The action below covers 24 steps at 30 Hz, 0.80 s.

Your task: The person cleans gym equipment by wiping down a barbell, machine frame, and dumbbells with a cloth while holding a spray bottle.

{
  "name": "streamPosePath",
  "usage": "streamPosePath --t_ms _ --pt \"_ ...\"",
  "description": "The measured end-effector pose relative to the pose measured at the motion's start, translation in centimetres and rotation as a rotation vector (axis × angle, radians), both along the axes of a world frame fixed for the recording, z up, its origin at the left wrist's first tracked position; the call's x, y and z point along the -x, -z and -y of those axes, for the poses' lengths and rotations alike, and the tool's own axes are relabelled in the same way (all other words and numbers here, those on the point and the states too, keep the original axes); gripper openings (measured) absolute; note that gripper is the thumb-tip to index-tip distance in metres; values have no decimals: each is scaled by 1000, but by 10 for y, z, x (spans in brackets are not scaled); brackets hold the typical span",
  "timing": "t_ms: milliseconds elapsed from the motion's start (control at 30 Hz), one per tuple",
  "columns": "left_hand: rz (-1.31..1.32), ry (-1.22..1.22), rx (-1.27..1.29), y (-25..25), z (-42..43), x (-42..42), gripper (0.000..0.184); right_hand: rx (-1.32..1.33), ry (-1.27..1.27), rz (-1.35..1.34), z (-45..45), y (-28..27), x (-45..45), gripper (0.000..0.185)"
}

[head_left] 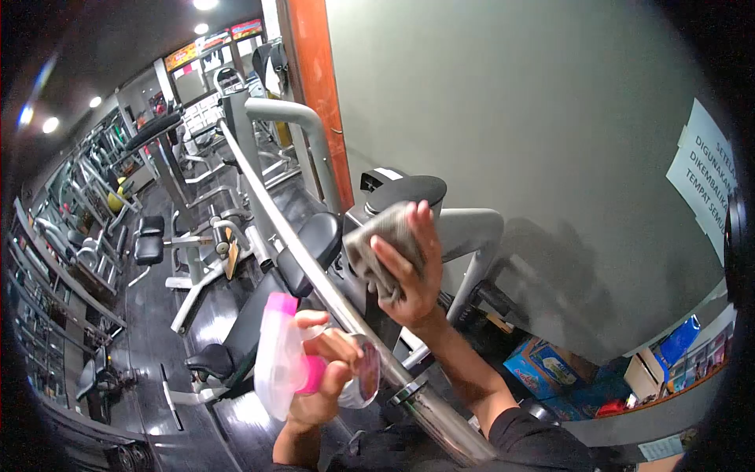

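Note:
My left hand [324,370] is wrapped round a spray bottle [275,358] with a whitish head, pink parts and a clear body. Above and to the right, my right hand [413,271] has a grey-brown cloth [385,244] folded in its fingers. The cloth is in front of the dark round top [409,191] of a grey machine post; whether it touches the post I cannot tell. A long metal barbell [295,252] runs diagonally between my hands. Below the bar is a black padded bench [255,318].
Gym machines [200,252] fill the left side and the back. On the right stand a grey wall [511,102] with a paper sign [700,177], a blue carton [543,374] and a shelf with small items. A bent grey frame tube [480,224] juts beside my right hand.

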<state>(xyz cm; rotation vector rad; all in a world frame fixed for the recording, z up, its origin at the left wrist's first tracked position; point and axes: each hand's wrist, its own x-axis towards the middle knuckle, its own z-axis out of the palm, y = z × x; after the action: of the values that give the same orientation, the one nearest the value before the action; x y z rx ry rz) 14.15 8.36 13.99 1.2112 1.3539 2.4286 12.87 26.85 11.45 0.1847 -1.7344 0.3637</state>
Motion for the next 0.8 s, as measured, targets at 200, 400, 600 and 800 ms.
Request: streamPosePath --t_ms 200,400,600,800 --pt "19 -51 54 42 52 -9 50 -218 60 -110 -7 39 13 31" --pt "216 -63 306 118 94 -32 42 879 -767 1023 -28 371 -20 56" --pt "92 -285 410 165 112 -46 28 557 -785 854 -51 287 -71 59" --pt "189 -284 371 164 109 -62 29 -50 -60 -93 -10 49 -29 40"
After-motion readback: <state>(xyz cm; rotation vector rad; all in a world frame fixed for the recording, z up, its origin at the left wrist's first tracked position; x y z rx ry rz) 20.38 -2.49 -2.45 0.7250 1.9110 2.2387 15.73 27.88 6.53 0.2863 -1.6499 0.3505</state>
